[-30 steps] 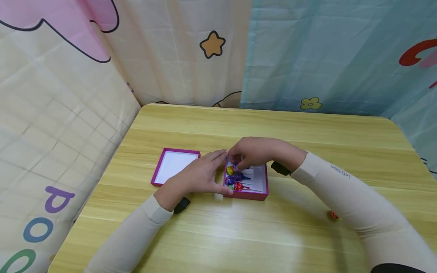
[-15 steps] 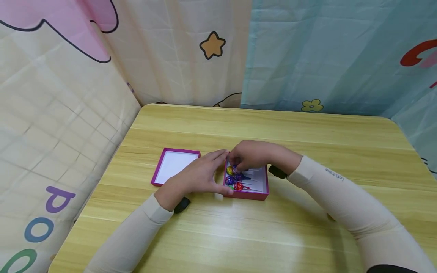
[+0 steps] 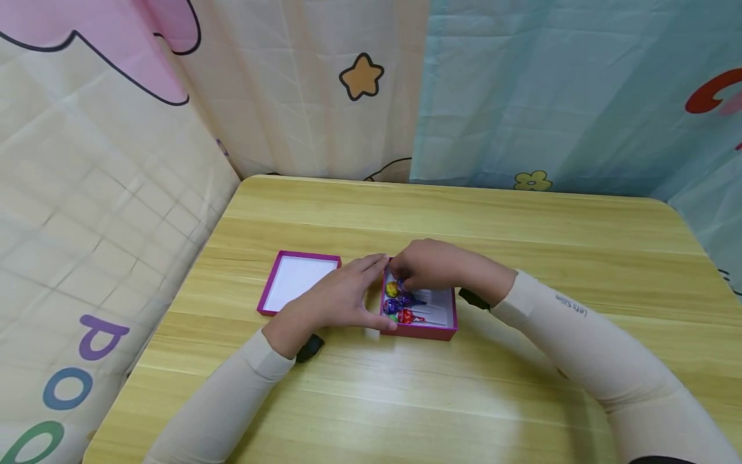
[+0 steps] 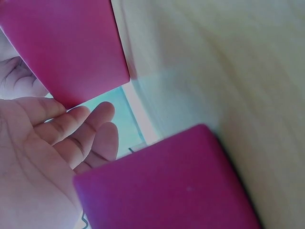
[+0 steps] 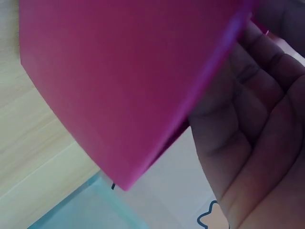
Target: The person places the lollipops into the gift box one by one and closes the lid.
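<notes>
An open magenta box with a white inside stands mid-table and holds several wrapped lollipops. My left hand spans the box's left side, thumb at the near corner and fingertips by the far corner. In the left wrist view, its nearly straight fingers touch the box edge. My right hand reaches down into the box, pinching a purple-wrapped lollipop at the far left; the fingers largely cover it. Nearer lie a yellow lollipop, a dark purple lollipop and a red lollipop.
The magenta lid, white inside facing up, lies on the wooden table to the left of the box, under the left forearm. Printed curtains hang behind and beside the table. The right sleeve crosses the table's right side.
My right hand has shifted only slightly within the box. The right forearm has come over the red-wrapped sweet on the table's right side and now nearly hides it. My left hand stays put.
</notes>
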The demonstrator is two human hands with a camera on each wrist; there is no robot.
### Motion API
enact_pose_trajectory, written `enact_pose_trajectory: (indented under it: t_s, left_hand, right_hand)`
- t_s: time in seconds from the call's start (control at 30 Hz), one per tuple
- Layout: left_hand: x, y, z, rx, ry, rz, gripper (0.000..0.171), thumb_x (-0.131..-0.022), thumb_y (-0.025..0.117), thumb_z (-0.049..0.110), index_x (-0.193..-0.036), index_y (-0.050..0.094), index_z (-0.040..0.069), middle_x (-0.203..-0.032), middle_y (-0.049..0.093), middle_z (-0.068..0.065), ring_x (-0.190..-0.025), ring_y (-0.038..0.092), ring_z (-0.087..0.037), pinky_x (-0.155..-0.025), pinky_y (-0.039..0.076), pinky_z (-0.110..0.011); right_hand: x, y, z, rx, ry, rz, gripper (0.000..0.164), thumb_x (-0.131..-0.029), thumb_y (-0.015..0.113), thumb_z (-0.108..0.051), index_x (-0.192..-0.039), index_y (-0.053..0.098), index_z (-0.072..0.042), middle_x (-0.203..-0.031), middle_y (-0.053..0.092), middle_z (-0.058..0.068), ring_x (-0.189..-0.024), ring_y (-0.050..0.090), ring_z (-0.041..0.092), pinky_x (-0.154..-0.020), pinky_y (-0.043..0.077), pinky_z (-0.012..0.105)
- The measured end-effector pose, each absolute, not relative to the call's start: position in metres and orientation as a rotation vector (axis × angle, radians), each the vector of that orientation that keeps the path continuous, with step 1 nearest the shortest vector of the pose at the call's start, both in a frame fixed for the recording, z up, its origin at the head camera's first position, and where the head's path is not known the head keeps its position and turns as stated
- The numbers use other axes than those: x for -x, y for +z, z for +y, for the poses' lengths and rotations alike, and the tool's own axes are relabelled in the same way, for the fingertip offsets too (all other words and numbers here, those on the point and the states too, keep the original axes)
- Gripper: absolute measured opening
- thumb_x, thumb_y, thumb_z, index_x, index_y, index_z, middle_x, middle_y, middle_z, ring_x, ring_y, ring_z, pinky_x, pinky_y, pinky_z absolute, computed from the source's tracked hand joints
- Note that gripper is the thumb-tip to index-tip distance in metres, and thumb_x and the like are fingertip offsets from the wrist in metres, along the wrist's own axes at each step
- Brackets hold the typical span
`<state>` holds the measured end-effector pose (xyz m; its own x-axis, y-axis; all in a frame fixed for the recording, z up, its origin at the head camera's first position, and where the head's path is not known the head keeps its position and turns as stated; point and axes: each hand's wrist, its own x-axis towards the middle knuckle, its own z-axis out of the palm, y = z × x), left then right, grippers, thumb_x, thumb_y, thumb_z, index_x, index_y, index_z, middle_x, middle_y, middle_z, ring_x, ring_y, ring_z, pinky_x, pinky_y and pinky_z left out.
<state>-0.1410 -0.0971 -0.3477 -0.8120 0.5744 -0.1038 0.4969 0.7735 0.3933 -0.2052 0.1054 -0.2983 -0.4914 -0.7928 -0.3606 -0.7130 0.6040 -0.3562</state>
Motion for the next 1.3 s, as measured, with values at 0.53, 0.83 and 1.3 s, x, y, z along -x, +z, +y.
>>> enact_pose_trajectory:
  t_s: [0.53, 0.83, 1.3]
  left_hand:
    - [0.1413, -0.3494, -0.0979, -0.843, 0.523, 2.749, 0.123, -0.069, 0.056, 0.089, -0.158, 0.024, 0.01, -0.162, 0.026, -0.005, -0.147, 0.027, -0.023, -0.114, 0.031, -0.045]
    - [0.1416, -0.3495, -0.098, -0.843, 0.524, 2.753, 0.123, -0.069, 0.057, 0.088, -0.159, 0.024, 0.011, -0.162, 0.026, -0.006, -0.146, 0.028, -0.023, -0.114, 0.031, -0.046]
    - [0.1425, -0.3524, -0.0985, -0.825, 0.512, 2.755, 0.124, -0.068, 0.057, 0.089, -0.159, 0.024, 0.012, -0.162, 0.026, -0.005, -0.146, 0.028, -0.023, -0.114, 0.031, -0.046]
  right_hand:
    - [0.2006, -0.3007, 0.1062, 1.218, -0.159, 2.408, 0.006, -0.093, 0.071, -0.015, -0.097, 0.067, -0.013, -0.081, 0.062, -0.006, -0.074, 0.055, 0.014, -0.072, 0.049, 0.032]
    - [0.1977, -0.2985, 0.1077, 1.188, -0.13, 2.433, 0.007, -0.093, 0.07, -0.015, -0.1, 0.069, -0.014, -0.083, 0.063, -0.006, -0.075, 0.056, 0.015, -0.072, 0.049, 0.033]
    - [0.1954, -0.296, 0.1151, 1.161, -0.176, 2.513, 0.007, -0.095, 0.067, -0.014, -0.101, 0.071, -0.011, -0.083, 0.064, -0.004, -0.075, 0.056, 0.016, -0.073, 0.049, 0.033]
